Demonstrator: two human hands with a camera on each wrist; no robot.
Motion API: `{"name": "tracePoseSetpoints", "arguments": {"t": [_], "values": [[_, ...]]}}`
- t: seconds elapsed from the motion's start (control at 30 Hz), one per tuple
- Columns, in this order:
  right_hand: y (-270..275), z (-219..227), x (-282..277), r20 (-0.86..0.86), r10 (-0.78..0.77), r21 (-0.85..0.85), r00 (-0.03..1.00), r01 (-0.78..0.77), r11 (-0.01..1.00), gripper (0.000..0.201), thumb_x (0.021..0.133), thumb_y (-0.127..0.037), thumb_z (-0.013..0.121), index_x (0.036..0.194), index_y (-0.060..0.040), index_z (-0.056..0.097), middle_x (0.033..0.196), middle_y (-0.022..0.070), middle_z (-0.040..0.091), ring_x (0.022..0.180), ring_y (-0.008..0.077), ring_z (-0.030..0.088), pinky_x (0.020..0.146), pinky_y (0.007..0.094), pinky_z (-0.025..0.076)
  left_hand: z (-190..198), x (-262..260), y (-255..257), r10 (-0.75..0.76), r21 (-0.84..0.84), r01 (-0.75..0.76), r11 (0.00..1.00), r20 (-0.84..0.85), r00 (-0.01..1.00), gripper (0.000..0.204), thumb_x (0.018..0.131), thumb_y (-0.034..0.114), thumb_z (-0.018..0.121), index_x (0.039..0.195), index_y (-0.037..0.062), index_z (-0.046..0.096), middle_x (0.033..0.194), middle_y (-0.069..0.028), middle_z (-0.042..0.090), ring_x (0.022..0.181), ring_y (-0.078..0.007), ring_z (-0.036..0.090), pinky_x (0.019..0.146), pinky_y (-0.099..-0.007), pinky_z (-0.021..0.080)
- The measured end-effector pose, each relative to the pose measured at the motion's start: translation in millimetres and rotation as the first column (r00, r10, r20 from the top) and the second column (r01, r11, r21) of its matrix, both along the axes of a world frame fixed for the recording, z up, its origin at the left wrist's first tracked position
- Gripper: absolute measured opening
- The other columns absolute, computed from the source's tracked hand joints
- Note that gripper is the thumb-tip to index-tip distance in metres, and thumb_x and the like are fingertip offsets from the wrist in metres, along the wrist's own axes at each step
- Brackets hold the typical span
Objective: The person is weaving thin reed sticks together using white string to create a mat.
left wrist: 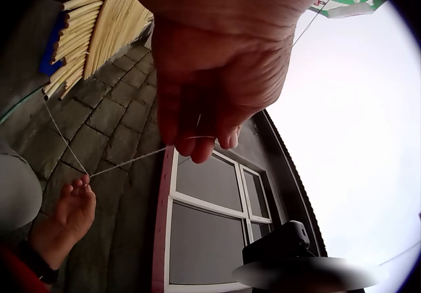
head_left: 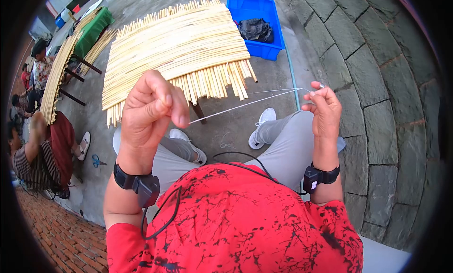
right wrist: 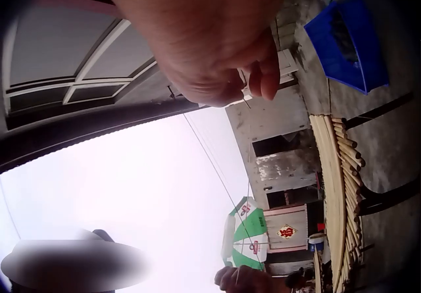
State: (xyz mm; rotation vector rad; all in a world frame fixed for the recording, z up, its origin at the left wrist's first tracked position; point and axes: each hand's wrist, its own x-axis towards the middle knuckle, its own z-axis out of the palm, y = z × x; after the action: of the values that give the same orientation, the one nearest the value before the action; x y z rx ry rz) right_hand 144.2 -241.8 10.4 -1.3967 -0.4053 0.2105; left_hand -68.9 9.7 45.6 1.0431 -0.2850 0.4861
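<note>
A thin white string (head_left: 245,104) stretches between the two raised hands in the head view. The left hand (head_left: 152,110) pinches its near end with thumb and fingers curled. At the right, the right hand (head_left: 324,108) pinches the string between thumb and fingertips, and a second strand runs from there back toward the sticks. In the left wrist view a short light sliver shows under the left hand (left wrist: 210,89); what it is I cannot tell. Beyond the hands lies a mat of pale sticks (head_left: 174,44), its near edge uneven. The right hand (right wrist: 217,56) partly hides the string in the right wrist view.
A blue crate (head_left: 264,49) holding a black bag (head_left: 256,30) stands behind the mat's right end. Blue-handled scissors (head_left: 98,161) lie on the ground at left. People sit by another stick mat (head_left: 59,79) at far left. A hose (head_left: 291,70) runs along the paving.
</note>
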Motion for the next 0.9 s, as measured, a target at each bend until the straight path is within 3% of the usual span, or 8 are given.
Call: {"name": "tracePoseSetpoints", "arguments": {"t": [0.13,0.27,0.33,0.4,0.47,0.53,0.7,0.9], "values": [[-35,-18,13,-0.163,-0.188,0.149,0.969,0.212,0.966,0.012,0.077,-0.001,0.054,0.067,-0.0045,0.048,0.098,0.0195,0.060,0.056,0.0125,0.059,0.047,0.0225,0.049,-11,-38,6,0.004,0.028,-0.001,1.000,-0.126,0.992,0.014,0.079,0.010,0.062,0.074,0.0042,0.051,0.057,-0.0105,0.054,0.050,-0.0185,0.050,0.048,-0.0274,0.041],[-67,-16,28,-0.205,-0.267,0.330,0.942,0.324,0.887,0.013,0.076,0.000,0.055,0.067,-0.0063,0.048,0.097,0.0212,0.061,0.053,0.0099,0.058,0.045,0.0196,0.047,-41,-58,14,-0.103,0.033,0.117,0.993,-0.292,0.951,0.012,0.076,0.008,0.063,0.071,0.0024,0.054,0.057,-0.0092,0.055,0.050,-0.0167,0.051,0.049,-0.0253,0.041],[-83,-13,34,-0.207,-0.267,0.352,0.941,0.326,0.877,0.011,0.076,0.000,0.055,0.068,-0.0060,0.050,0.097,0.0214,0.061,0.054,0.0092,0.057,0.045,0.0188,0.046,-60,-60,17,-0.155,0.037,0.217,0.976,-0.583,0.797,0.009,0.073,0.005,0.063,0.073,0.0001,0.056,0.058,-0.0068,0.056,0.053,-0.0127,0.053,0.050,-0.0229,0.040],[-105,-13,45,-0.250,-0.277,0.421,0.928,0.362,0.831,0.008,0.076,0.000,0.056,0.071,-0.0050,0.053,0.097,0.0214,0.061,0.056,0.0087,0.056,0.046,0.0190,0.047,-78,-53,18,-0.163,0.064,0.273,0.960,-0.665,0.729,0.007,0.074,0.004,0.063,0.075,0.0006,0.057,0.059,-0.0039,0.057,0.054,-0.0090,0.054,0.051,-0.0214,0.039],[-126,-14,55,-0.258,-0.272,0.443,0.927,0.363,0.820,0.003,0.077,0.000,0.055,0.075,-0.0022,0.055,0.098,0.0218,0.061,0.058,0.0093,0.056,0.048,0.0196,0.047,-112,-45,20,-0.213,0.011,0.367,0.930,-0.799,0.563,0.005,0.075,0.005,0.062,0.075,0.0030,0.058,0.060,-0.0023,0.056,0.053,-0.0081,0.053,0.051,-0.0209,0.039],[-147,-16,68,-0.291,-0.186,0.507,0.938,0.316,0.802,0.001,0.078,0.000,0.054,0.079,0.0012,0.054,0.098,0.0222,0.060,0.059,0.0106,0.056,0.049,0.0203,0.047,-145,-34,17,-0.230,-0.015,0.381,0.925,-0.819,0.526,0.003,0.077,0.005,0.060,0.076,0.0046,0.058,0.059,-0.0013,0.056,0.053,-0.0078,0.053,0.051,-0.0205,0.039],[-168,-18,88,-0.330,-0.110,0.594,0.938,0.296,0.748,0.033,0.083,-0.002,0.051,0.110,0.0145,0.044,0.096,0.0169,0.058,0.064,0.0105,0.055,0.051,0.0215,0.046,-221,-6,20,-0.159,-0.030,0.399,0.916,-0.942,0.296,0.003,0.079,0.005,0.056,0.077,0.0045,0.057,0.058,-0.0026,0.055,0.050,-0.0102,0.052,0.046,-0.0229,0.040],[-193,-35,111,-0.333,-0.068,0.619,0.941,0.272,0.736,0.036,0.083,-0.002,0.051,0.114,0.0127,0.042,0.091,0.0123,0.057,0.066,0.0105,0.055,0.056,0.0225,0.045,-295,17,20,-0.042,0.018,0.442,0.897,-0.991,0.126,0.005,0.078,0.007,0.056,0.074,0.0049,0.057,0.056,-0.0046,0.055,0.045,-0.0115,0.050,0.040,-0.0248,0.039]]}}
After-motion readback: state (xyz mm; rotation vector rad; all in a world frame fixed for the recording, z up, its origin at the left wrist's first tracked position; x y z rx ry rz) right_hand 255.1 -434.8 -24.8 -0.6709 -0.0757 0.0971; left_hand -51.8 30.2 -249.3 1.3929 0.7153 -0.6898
